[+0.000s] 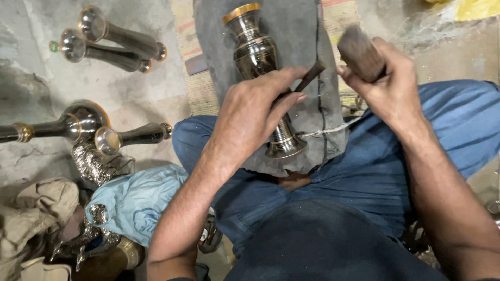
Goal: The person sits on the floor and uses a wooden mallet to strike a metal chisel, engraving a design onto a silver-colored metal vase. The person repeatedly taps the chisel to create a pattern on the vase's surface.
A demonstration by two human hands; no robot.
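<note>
A dark metal vase (256, 54) with a gold rim lies on a grey cloth (291, 31) across my lap. My left hand (255, 106) rests on the vase's middle and pinches a thin dark chisel (311, 75) whose tip points down at the vase. My right hand (388, 78) is raised to the right of the chisel, closed around a blurred wooden mallet (359, 52). The vase's flared foot (285, 147) shows below my left hand.
Several dark metal vases lie on the concrete floor at left: two at top (112, 44), others at mid left (78, 125). A light blue bag (135, 200), beige cloth (36, 208) and silvery metal pieces (96, 164) sit at lower left. A woven mat (200, 88) lies under the cloth.
</note>
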